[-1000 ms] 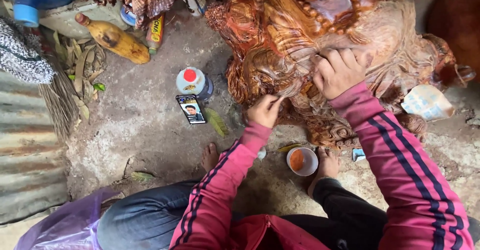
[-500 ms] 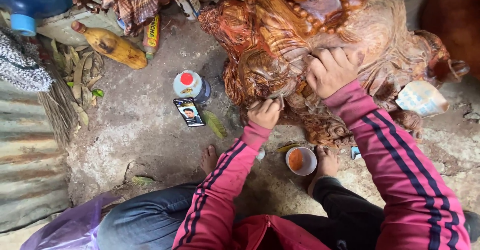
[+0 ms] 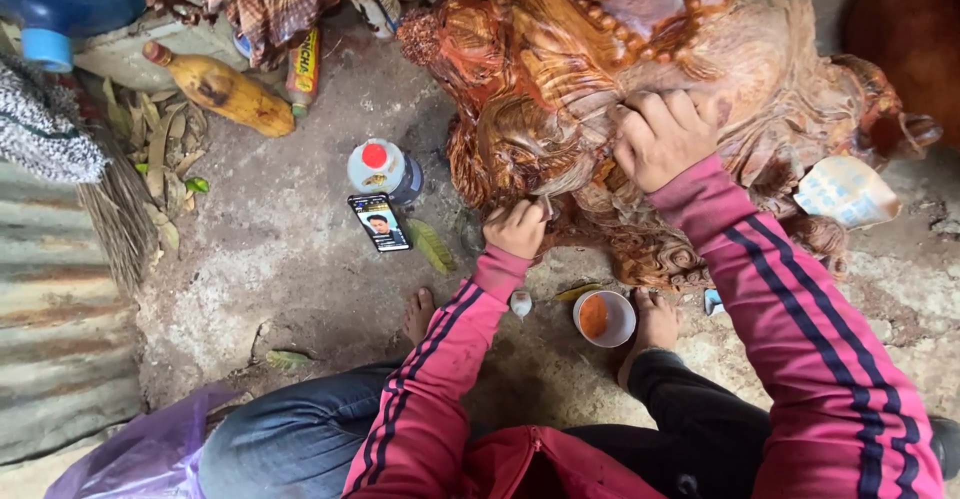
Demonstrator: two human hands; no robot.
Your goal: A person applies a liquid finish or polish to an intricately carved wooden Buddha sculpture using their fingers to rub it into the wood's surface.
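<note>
A large carved wooden sculpture (image 3: 640, 69), reddish-brown and glossy, stands on the concrete floor ahead of me. My left hand (image 3: 516, 227) is closed around a small thin tool, probably a brush, whose tip touches the carving's lower front. Flat on the carving's upper part rests my right hand (image 3: 664, 137), fingers spread. Both arms wear pink sleeves with dark stripes. A small white cup (image 3: 604, 318) of orange-brown liquid sits on the floor between my bare feet.
A smartphone (image 3: 379, 222) lies screen-up beside a red-capped plastic bottle (image 3: 381, 170). A yellow bottle (image 3: 222, 89), dry leaves and a broom (image 3: 112, 209) lie at the left, by corrugated metal sheet (image 3: 50, 299). Crumpled paper (image 3: 845, 191) rests at the right.
The view has shifted slightly. My left hand has stayed at the carving's lower front and my right hand has stayed on top.
</note>
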